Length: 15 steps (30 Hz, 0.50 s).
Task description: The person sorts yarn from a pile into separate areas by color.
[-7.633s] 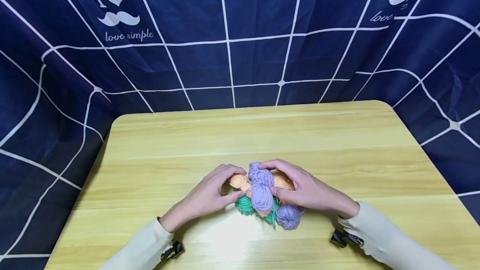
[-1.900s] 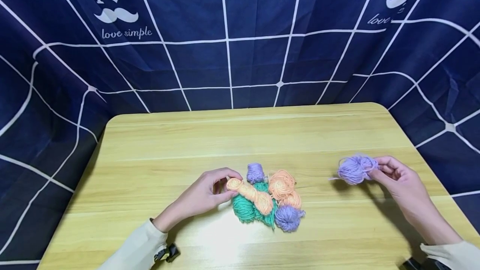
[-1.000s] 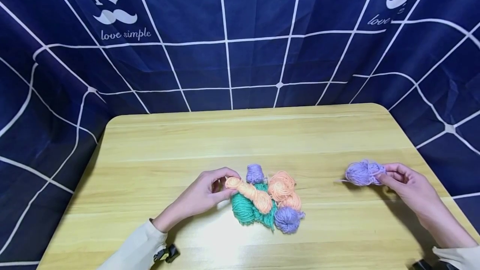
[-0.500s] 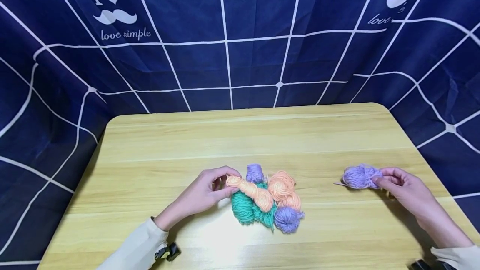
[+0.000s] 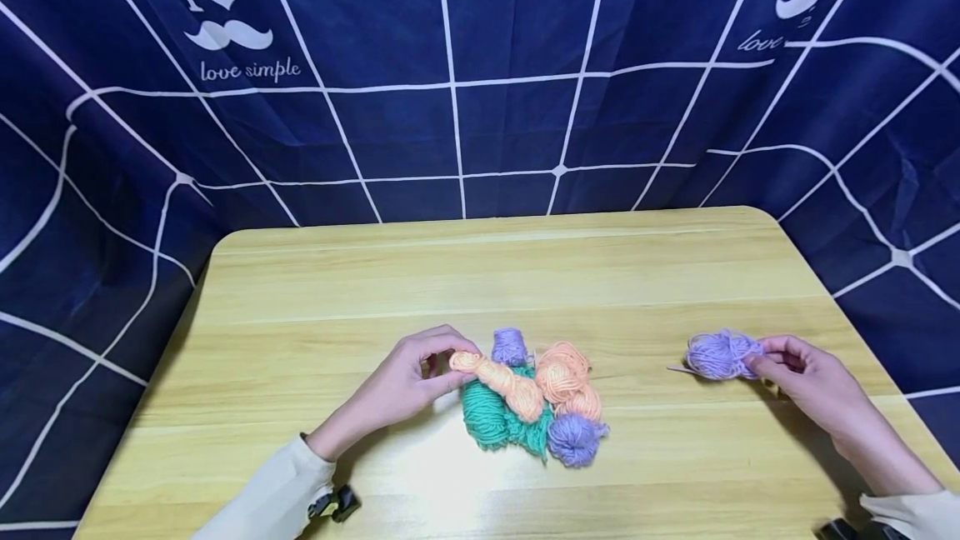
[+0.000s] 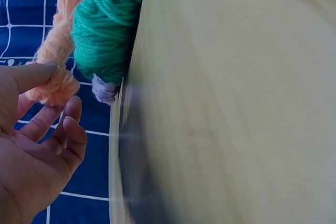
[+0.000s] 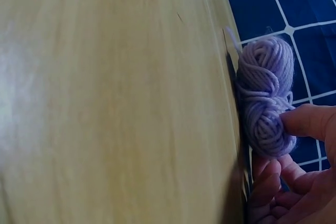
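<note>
My left hand [image 5: 408, 377] pinches the near end of a peach yarn skein [image 5: 495, 376], thumb on top, as the left wrist view [image 6: 55, 51] confirms. That skein lies slanted over green yarn [image 5: 487, 417] in a pile. Out on the right side of the table, my right hand [image 5: 810, 382] grips one end of a purple yarn skein [image 5: 717, 355] between thumb and fingers. In the right wrist view this purple skein [image 7: 265, 93] is tied at its middle, and a loose strand sticks out from its far end.
Around the green yarn are a small purple skein [image 5: 510, 347] behind, peach yarn balls [image 5: 562, 372] to the right and a purple ball [image 5: 576, 438] in front. The wooden table [image 5: 375, 282] ends at a dark blue gridded cloth [image 5: 517, 123].
Earlier both hands were at the pile; the right hand has carried the purple skein off to the right and lowered it. The left hand has taken hold of the peach skein's end.
</note>
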Available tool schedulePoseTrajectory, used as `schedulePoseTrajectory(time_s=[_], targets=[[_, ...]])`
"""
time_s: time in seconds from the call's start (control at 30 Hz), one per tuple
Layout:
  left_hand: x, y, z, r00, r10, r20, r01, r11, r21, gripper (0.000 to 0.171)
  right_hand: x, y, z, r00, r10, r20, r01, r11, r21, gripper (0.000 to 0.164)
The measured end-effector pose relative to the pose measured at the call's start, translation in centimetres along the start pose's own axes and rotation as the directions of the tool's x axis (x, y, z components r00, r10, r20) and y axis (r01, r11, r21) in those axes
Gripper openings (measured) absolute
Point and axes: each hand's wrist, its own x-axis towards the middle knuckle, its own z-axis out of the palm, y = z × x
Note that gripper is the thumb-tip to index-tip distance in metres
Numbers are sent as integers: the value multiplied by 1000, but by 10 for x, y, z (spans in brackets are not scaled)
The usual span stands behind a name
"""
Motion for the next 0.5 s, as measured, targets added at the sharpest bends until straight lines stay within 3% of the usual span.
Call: schedulePoseTrajectory(time_s=[0.27,0.5], targets=[[-2,2,2,999,-43,-27,43,999,-3,23,-1,3,2,999,-36,10,36,999,27,27],[-2,4,2,995,-50,-87,48,999,-17,22,1,4,-2,999,-32,12,32,999,-31,8]])
